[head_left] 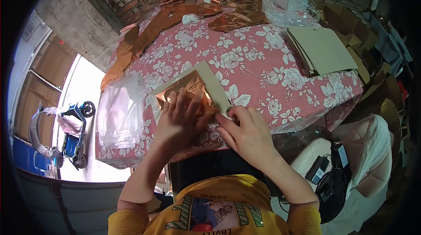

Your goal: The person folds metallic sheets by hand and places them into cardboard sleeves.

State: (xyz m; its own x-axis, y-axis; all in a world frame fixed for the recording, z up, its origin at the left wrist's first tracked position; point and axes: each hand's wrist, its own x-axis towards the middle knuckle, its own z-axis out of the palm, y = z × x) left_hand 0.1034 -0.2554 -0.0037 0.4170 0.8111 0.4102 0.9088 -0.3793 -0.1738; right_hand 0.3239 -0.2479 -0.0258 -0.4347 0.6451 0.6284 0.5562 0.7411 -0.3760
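A flat packet in shiny copper-coloured wrapping [207, 96] lies on a grey-beige cardboard sheet [211, 75] near the table's front edge. My left hand [180, 114] rests on the packet with its fingers spread, palm down. At the sheet's lower right corner, the thumb and fingers of my right hand [247, 132] are pinched together. A small pale, shiny bit shows by those fingertips, possibly clear plastic, but I cannot make it out. To the left of my hands lies a stack of clear plastic bags [119, 116].
The table has a pink floral cloth [232, 60]. A stack of cardboard sheets [324, 51] lies at the right. Copper-coloured wrapped pieces [153, 33] line the back and left, near crumpled clear plastic [291, 5]. A chair [370, 160] holds a black bag [331, 191].
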